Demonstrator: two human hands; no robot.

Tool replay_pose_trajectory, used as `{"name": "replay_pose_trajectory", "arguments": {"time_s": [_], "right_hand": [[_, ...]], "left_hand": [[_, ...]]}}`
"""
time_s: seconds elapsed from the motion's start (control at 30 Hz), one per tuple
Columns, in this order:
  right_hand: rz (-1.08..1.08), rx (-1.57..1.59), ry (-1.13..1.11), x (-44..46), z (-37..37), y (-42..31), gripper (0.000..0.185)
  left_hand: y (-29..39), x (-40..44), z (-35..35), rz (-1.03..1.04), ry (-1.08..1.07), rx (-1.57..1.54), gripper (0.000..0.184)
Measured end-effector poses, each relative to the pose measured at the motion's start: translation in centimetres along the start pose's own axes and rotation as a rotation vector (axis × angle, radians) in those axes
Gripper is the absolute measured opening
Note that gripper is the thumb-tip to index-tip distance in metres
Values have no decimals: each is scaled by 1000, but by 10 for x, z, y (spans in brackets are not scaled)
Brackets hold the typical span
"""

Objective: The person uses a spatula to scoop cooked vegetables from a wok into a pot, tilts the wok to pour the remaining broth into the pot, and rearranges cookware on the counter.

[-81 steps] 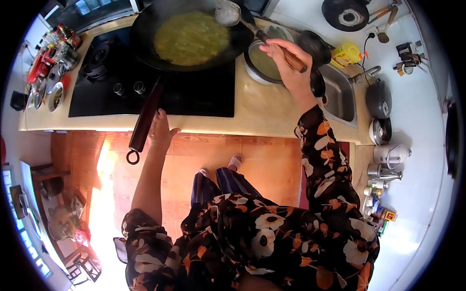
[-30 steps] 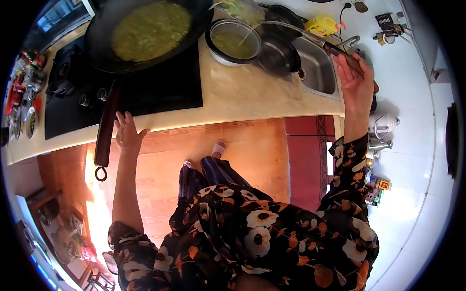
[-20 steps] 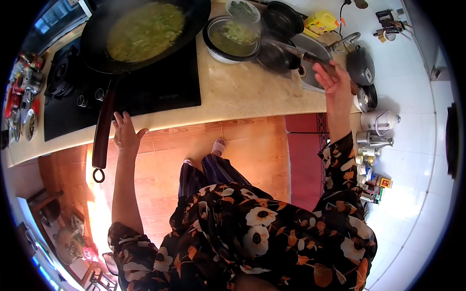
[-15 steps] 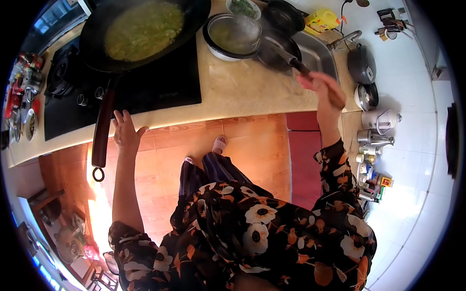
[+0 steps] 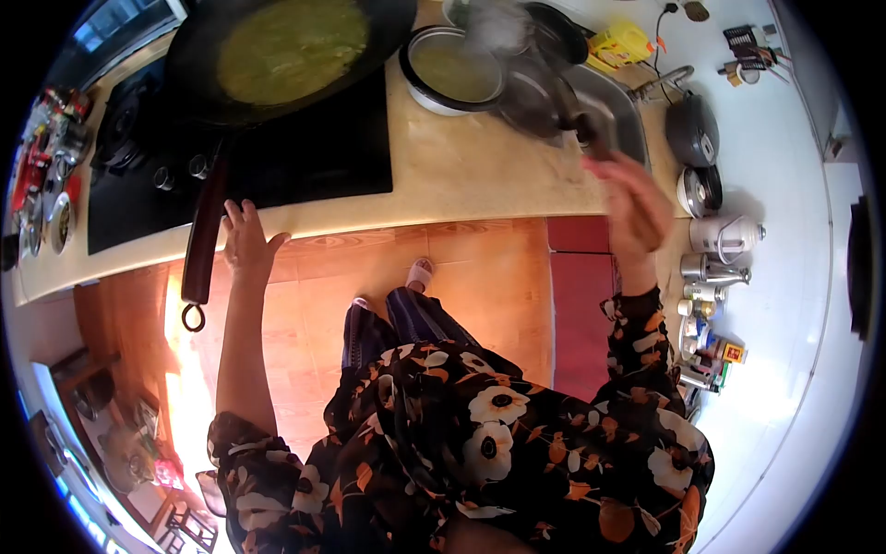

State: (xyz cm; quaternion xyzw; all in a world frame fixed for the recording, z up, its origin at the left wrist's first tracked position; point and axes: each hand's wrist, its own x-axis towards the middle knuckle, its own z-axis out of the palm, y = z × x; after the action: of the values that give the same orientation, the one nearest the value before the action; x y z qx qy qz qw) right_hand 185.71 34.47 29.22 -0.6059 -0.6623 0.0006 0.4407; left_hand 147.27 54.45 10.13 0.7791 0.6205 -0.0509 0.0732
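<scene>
Fingers of my left hand [image 5: 245, 242] are spread at the front edge of the counter, just right of the wok handle [image 5: 203, 240] and not gripping it. The black wok [image 5: 175, 69] sits on the stove with a steaming yellow-green soup [image 5: 295, 51] in it. My right hand [image 5: 637, 208] is wrapped round the brown handle of a ladle [image 5: 591, 134], held over the counter by the sink. Its head is blurred by motion and pale steam. Left of it stands a white pot with a black rim [image 5: 434, 97], holding more pale soup.
Dark pans [image 5: 531, 106] sit beside and at the sink [image 5: 614, 106]. Behind is a yellow bottle [image 5: 618, 44]. A grey pot [image 5: 692, 129], a kettle [image 5: 724, 235] and several jars line the right wall. Seasonings and dishes [image 5: 60, 166] crowd the left end of the counter.
The ladle has lifted away from over the white pot, up and to the right, with my right hand moving slightly down and right. My left hand stays at the counter edge.
</scene>
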Motion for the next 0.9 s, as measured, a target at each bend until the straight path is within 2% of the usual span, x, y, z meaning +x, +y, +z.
{"name": "replay_pose_trajectory", "arguments": {"time_s": [0.03,0.1,0.27,0.33,0.43,0.63,0.7,0.9], "right_hand": [[154,178,165,1,-4,-2,16],[233,391,305,17,-7,-8,21],[104,428,159,71,59,-24,20],[158,520,-2,87,78,-28,15],[229,523,-36,97,88,-37,15],[354,508,24,123,92,-36,23],[456,598,44,128,92,-29,25],[586,763,97,131,97,-3,31]], "left_hand": [[2,-1,-1,-20,5,-2,89],[2,0,-2,-10,2,-3,90],[-1,0,0,22,29,15,91],[-3,2,2,15,-3,-18,90],[-4,2,1,-7,-45,-25,89],[-5,2,3,13,-15,-58,88],[-4,2,1,7,-32,-44,89],[-3,3,3,2,-19,-9,90]]}}
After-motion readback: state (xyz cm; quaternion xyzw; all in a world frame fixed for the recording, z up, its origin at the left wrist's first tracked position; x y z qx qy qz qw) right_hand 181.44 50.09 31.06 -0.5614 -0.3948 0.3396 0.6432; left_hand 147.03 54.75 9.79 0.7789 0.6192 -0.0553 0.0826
